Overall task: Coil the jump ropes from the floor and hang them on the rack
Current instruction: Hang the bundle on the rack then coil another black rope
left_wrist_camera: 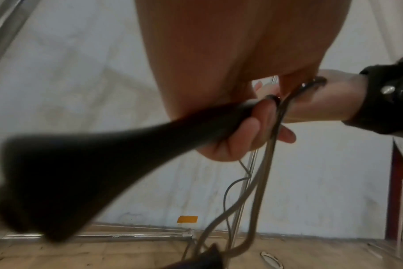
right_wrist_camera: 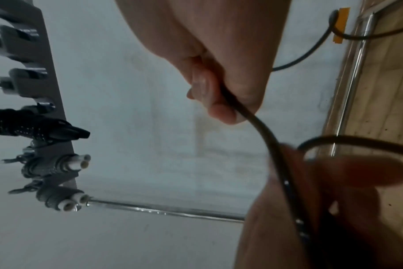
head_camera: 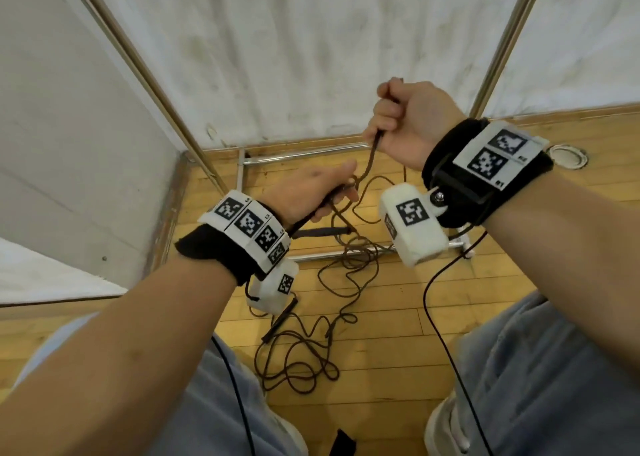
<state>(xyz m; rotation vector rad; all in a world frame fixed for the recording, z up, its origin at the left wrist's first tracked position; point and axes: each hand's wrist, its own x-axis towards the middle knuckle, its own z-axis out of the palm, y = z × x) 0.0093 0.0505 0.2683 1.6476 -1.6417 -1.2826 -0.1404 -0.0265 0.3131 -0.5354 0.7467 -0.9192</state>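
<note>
A dark jump rope (head_camera: pixel 369 164) runs taut between my two hands above the wooden floor. My left hand (head_camera: pixel 317 192) grips its black handle (left_wrist_camera: pixel 104 151) together with a loop of cord (left_wrist_camera: pixel 269 149). My right hand (head_camera: pixel 398 123) is a fist closed round the cord (right_wrist_camera: pixel 253 120), held higher and farther out. The remaining cord (head_camera: pixel 311 344) lies in loose tangles on the floor below, with two more black handles (head_camera: pixel 322 231) (head_camera: pixel 280 320) among it. The rack (right_wrist_camera: pixel 41 102) stands at the left of the right wrist view, with coiled ropes (right_wrist_camera: pixel 35 127) hanging on its pegs.
The rack's metal base bars (head_camera: pixel 304 155) lie on the floor near the white wall. Slanting metal poles (head_camera: pixel 145 71) rise on both sides. A round floor fitting (head_camera: pixel 568 155) sits at the right. My knees in grey trousers (head_camera: pixel 547 369) frame the rope pile.
</note>
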